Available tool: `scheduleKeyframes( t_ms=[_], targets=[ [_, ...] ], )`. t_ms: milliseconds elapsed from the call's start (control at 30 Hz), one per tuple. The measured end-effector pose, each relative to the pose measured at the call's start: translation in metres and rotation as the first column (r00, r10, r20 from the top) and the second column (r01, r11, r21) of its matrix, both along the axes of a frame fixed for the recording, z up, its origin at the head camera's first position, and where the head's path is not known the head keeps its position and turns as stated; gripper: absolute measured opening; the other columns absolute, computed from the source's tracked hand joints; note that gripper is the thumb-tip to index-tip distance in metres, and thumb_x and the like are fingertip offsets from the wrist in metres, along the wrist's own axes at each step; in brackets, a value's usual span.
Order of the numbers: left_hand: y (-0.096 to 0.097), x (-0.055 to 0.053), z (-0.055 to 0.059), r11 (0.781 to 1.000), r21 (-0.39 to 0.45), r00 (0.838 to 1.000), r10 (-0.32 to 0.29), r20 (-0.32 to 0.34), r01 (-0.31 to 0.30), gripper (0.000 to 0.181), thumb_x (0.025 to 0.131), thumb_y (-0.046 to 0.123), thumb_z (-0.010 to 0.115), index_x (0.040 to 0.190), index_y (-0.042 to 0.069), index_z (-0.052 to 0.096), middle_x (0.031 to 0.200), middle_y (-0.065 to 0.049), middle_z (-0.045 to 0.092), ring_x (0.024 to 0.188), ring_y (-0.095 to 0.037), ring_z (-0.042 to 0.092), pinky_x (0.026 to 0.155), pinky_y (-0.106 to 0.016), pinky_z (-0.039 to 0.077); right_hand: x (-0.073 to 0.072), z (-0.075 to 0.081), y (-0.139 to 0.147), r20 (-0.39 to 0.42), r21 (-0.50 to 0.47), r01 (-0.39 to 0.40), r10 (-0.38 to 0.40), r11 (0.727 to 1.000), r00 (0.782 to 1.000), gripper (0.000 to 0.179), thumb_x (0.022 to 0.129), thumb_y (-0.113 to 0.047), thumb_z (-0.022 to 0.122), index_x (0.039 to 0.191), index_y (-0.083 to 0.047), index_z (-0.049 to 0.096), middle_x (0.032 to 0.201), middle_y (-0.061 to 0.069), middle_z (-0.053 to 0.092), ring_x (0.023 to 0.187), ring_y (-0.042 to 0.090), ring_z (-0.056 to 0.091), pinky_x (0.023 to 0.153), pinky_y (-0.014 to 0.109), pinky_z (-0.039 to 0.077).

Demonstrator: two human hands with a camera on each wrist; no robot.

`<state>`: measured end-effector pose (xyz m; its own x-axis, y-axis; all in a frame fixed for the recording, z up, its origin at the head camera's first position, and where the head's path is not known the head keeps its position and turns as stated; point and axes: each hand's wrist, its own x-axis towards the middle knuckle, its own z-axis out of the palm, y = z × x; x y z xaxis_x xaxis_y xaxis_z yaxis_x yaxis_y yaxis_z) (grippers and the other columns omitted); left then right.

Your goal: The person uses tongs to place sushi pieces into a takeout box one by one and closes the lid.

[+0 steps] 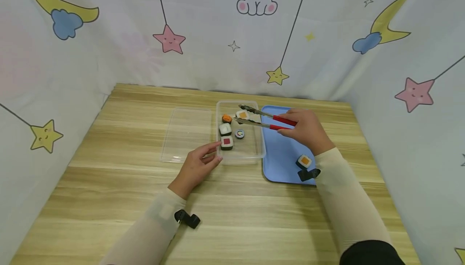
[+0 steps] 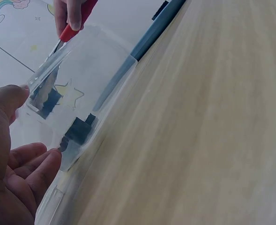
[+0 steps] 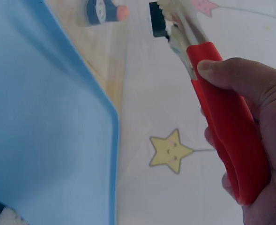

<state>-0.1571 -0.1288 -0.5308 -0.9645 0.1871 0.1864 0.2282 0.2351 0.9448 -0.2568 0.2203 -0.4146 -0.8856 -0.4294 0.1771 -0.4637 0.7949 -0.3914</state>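
- Head: gripping red-handled tongs in the right hand, with an orange-centred sushi piece apparently pinched between the tips, above the far part of the clear plastic container; resting the left hand, fingers loosely extended, against the container's left side.
- Left wrist: showing, unlike the head view, the piece's dark side through the container's wall; probably light, slightly soft, best squeezed gently across opposite dark sides.
- Right wrist: showing thumb pressed along the red handle, metal tips at the piece; not showing the left hand.
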Motion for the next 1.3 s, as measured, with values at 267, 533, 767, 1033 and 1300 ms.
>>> scheduleKeyframes(
  t_ms=[267, 533, 767, 1033, 1300],
  targets=[
    [0.000, 0.001, 0.000, 1.000, 0.006, 1.000, -0.002, -0.016, 0.002, 0.047, 0.095, 0.007, 0.077, 0.140, 0.004, 0.065, 0.143, -0.018, 0.060, 0.127, -0.035, 0.063, 0.099, -0.035, 0.057, -0.009, 0.001, -0.024, 0.025, 0.140, -0.051, 0.048, 0.989, 0.999, 0.044, 0.085, -0.028, 0.088, 0.124, -0.013, 0.078, 0.104, 0.004, 0.073, 0.089, 0.024, 0.065, 0.071, 0.037, 0.059],
    [0.000, 0.002, -0.001, 1.000, 0.020, 1.000, -0.002, -0.015, 0.002, 0.046, 0.095, 0.007, 0.077, 0.139, 0.005, 0.065, 0.143, -0.017, 0.061, 0.127, -0.034, 0.063, 0.099, -0.035, 0.058, -0.013, 0.000, -0.039, -0.020, 0.176, -0.075, 0.080, 0.982, 0.997, 0.034, 0.082, -0.024, 0.088, 0.114, -0.013, 0.082, 0.094, 0.001, 0.073, 0.082, 0.020, 0.065, 0.070, 0.037, 0.059],
    [0.000, 0.001, -0.001, 1.000, 0.004, 1.000, -0.001, -0.004, 0.001, 0.046, 0.096, 0.009, 0.077, 0.140, 0.006, 0.065, 0.143, -0.014, 0.061, 0.128, -0.030, 0.063, 0.099, -0.029, 0.057, -0.017, 0.000, -0.043, -0.017, 0.240, -0.062, 0.068, 0.969, 0.998, 0.027, 0.082, -0.027, 0.088, 0.106, -0.016, 0.084, 0.090, 0.000, 0.073, 0.080, 0.018, 0.065, 0.070, 0.036, 0.059],
    [0.000, 0.001, -0.002, 1.000, 0.000, 1.000, 0.005, -0.007, -0.005, 0.045, 0.095, 0.009, 0.077, 0.139, 0.006, 0.066, 0.143, -0.016, 0.061, 0.127, -0.030, 0.063, 0.099, -0.029, 0.057, -0.018, 0.011, -0.048, 0.006, 0.281, -0.085, 0.087, 0.956, 0.996, 0.025, 0.082, -0.025, 0.087, 0.105, -0.016, 0.084, 0.084, -0.001, 0.069, 0.074, 0.018, 0.061, 0.066, 0.035, 0.056],
    [0.001, 0.000, 0.000, 1.000, -0.011, 1.000, 0.007, -0.007, -0.007, 0.045, 0.096, 0.009, 0.077, 0.140, 0.007, 0.066, 0.143, -0.015, 0.061, 0.127, -0.030, 0.063, 0.099, -0.029, 0.057, -0.021, 0.019, -0.053, 0.032, 0.364, -0.072, 0.065, 0.928, 0.997, 0.019, 0.083, -0.028, 0.086, 0.098, -0.016, 0.084, 0.085, 0.002, 0.070, 0.074, 0.020, 0.063, 0.072, 0.040, 0.055]
  ],
)
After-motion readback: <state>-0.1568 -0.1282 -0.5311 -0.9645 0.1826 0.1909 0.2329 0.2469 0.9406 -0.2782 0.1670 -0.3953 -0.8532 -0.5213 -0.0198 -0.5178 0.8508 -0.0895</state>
